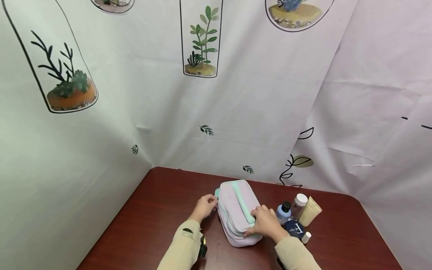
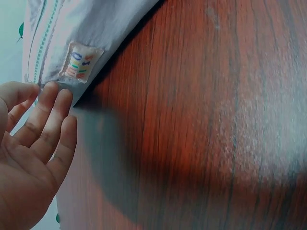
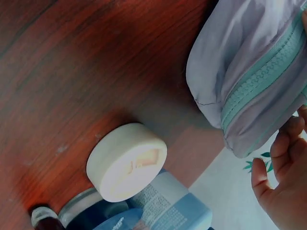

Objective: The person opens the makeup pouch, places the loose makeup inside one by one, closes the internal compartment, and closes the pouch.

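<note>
A lilac pouch with a mint handle lies on the glossy red-brown table, one end near the back edge. The left hand seems to pinch its far left corner, though the exact hold is hidden; the right hand grips the near right end. Toiletries cluster just to its right. White cloth printed with jarred plants hangs, creased, behind the table.

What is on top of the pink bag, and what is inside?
A mint strap and part of the right hand are on the pink bag. The inside is covered, so any contents cannot be seen.
</note>
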Demonstrator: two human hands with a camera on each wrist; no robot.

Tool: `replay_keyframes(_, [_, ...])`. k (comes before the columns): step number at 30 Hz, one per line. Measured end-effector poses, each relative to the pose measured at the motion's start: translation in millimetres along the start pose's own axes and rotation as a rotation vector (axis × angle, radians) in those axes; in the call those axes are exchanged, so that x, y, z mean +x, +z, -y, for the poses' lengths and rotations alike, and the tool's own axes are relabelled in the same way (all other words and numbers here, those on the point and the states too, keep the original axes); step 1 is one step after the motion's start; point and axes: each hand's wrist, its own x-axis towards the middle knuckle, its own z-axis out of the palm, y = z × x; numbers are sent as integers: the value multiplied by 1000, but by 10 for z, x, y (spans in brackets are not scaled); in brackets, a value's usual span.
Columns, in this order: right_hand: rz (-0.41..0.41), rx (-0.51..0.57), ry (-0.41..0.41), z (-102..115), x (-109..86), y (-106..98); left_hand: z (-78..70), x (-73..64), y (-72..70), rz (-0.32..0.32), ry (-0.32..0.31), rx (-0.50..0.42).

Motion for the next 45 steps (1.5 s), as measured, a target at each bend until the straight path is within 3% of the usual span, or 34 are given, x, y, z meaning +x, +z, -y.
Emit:
replay_keyframes(8, [-31,11,75,56,30,106,-29,12,47,27,27,11])
replay_keyframes(19, [-91,0,103,133,74,137,-59,17,68,52,46,50])
replay_keyframes(32, [-88,9,160,181,111,165,5,-32,86,202,44,-88])
replay_keyframes(45, [-65,1,184,186,132,162,-27,-115,1,352,8,-98])
